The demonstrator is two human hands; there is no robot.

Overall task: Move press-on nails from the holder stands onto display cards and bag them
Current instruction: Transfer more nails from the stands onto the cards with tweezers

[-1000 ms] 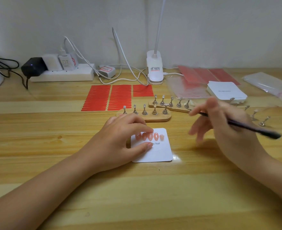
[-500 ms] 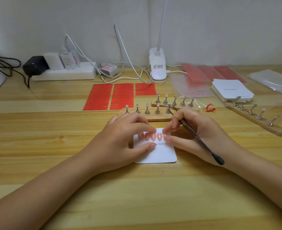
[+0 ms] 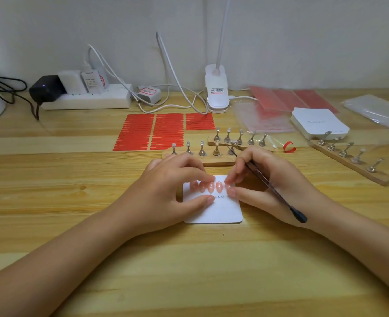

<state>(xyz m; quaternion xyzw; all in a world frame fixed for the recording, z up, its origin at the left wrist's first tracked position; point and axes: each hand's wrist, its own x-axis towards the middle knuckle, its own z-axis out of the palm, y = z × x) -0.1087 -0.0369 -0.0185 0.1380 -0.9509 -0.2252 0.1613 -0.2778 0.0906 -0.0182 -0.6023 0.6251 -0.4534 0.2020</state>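
A white display card (image 3: 221,211) lies on the wooden table in front of me with a row of several pink press-on nails (image 3: 211,186) stuck near its top edge. My left hand (image 3: 166,193) rests on the card's left side, thumb and fingertips pressing it down beside the nails. My right hand (image 3: 266,181) holds black tweezers (image 3: 269,186) across its palm while its thumb and fingertips touch the rightmost nail. Three wooden holder stands (image 3: 202,154) (image 3: 241,138) (image 3: 349,156) with bare metal pegs sit behind and to the right.
Red adhesive tab sheets (image 3: 152,131) lie behind the stands. A stack of white cards (image 3: 317,122), clear bags (image 3: 376,110) and red sheets in plastic (image 3: 280,101) sit at the back right. A power strip (image 3: 85,99), cables and a clip lamp (image 3: 216,92) line the wall.
My right hand came in from the right with the tweezers and set its fingertips on the rightmost nail on the card. My left hand stayed on the card.
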